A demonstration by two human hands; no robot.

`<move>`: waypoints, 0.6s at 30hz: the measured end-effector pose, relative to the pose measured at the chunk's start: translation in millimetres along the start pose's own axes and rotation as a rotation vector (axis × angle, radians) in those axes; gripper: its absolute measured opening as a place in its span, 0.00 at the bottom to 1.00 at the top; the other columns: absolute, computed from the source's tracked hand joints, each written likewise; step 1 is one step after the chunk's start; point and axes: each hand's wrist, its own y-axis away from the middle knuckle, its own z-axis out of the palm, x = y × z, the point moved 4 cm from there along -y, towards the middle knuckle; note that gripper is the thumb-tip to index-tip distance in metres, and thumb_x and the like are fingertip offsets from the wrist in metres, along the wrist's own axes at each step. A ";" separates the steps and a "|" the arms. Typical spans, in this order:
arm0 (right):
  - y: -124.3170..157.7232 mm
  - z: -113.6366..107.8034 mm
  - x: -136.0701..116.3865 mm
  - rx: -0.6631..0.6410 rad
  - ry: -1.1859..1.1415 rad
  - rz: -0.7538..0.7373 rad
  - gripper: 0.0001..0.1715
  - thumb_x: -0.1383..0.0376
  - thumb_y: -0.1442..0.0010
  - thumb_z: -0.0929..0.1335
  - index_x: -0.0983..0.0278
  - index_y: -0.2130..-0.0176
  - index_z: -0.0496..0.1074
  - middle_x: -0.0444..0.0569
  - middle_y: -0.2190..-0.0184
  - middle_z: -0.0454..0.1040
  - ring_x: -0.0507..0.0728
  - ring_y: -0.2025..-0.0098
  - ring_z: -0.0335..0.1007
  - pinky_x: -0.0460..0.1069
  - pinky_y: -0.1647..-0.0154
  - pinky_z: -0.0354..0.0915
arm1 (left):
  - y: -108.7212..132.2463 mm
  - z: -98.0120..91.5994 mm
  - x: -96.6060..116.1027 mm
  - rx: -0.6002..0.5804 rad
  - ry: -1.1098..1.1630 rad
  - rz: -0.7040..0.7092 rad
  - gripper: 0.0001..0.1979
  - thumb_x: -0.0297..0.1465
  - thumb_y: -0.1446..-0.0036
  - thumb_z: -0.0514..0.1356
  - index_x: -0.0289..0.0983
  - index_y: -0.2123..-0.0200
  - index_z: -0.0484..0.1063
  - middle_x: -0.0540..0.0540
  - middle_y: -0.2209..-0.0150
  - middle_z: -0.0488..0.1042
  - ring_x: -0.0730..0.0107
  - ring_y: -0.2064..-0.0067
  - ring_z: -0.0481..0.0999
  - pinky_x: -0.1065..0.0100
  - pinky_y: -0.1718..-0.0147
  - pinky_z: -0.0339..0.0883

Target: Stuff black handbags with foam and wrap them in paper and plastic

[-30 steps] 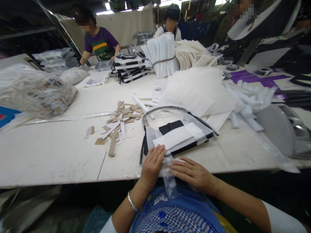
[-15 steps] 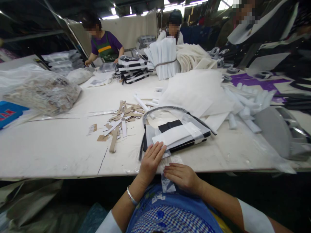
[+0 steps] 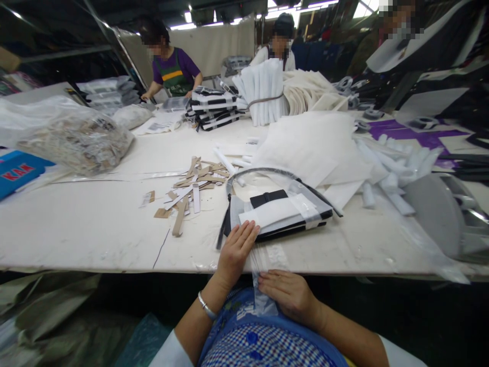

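Note:
A black handbag (image 3: pixel 290 228) lies on the table at the front middle. Clear plastic and a white sheet (image 3: pixel 273 213) cover part of it, and its wrapped handle (image 3: pixel 263 171) arches away from me. My left hand (image 3: pixel 237 251) rests flat on the bag's near left corner, fingers stretched. Between my hands a strip of clear plastic film (image 3: pixel 262 278) runs from the bag over the table edge to my apron. My right hand (image 3: pixel 292 294) touches this film with its fingers straight and close together, just below the table edge; its thumb is hidden.
Cardboard strips (image 3: pixel 183 196) lie left of the bag. White sheets (image 3: pixel 305 142) and foam tubes (image 3: pixel 393 168) spread behind and to the right. A plastic sack (image 3: pixel 84 142) and a blue box (image 3: pixel 21 173) stand at the left. Two co-workers (image 3: pixel 173 71) are across the table.
My right hand has moved slightly down, away from the bag, and more film hangs below the table edge. My left hand stays on the bag. The whole view has shifted slightly.

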 end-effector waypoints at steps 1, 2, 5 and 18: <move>-0.3 -0.4 -0.8 0.000 0.000 0.000 0.16 0.73 0.34 0.62 0.68 0.52 0.75 0.54 0.57 0.81 0.56 0.51 0.78 0.52 0.47 0.74 | 0.1 0.3 -0.1 -0.002 -0.003 0.000 0.28 0.22 0.35 0.55 0.36 0.33 0.55 0.39 0.37 0.67 0.60 0.32 0.61 0.53 0.37 0.64; -1.0 -1.2 -1.6 -0.003 -0.001 -0.001 0.16 0.73 0.34 0.61 0.68 0.52 0.75 0.54 0.57 0.81 0.56 0.51 0.78 0.52 0.48 0.74 | 0.1 0.5 0.0 -0.004 -0.006 0.000 0.28 0.22 0.35 0.54 0.36 0.33 0.55 0.39 0.37 0.67 0.60 0.32 0.61 0.53 0.37 0.64; -7.2 -7.4 -3.2 -0.020 -0.006 -0.014 0.16 0.73 0.33 0.61 0.68 0.53 0.75 0.54 0.58 0.82 0.55 0.52 0.79 0.52 0.48 0.74 | -0.9 0.1 1.0 -0.006 -0.016 -0.004 0.27 0.22 0.34 0.54 0.37 0.33 0.56 0.39 0.36 0.67 0.60 0.33 0.61 0.53 0.37 0.64; -105.4 -63.8 36.7 -0.042 0.001 -0.028 0.21 0.75 0.38 0.60 0.63 0.50 0.74 0.50 0.58 0.81 0.54 0.56 0.79 0.50 0.51 0.74 | -3.1 -5.6 4.6 -0.077 -0.032 0.010 0.23 0.25 0.32 0.50 0.38 0.35 0.59 0.41 0.34 0.64 0.60 0.33 0.63 0.55 0.40 0.68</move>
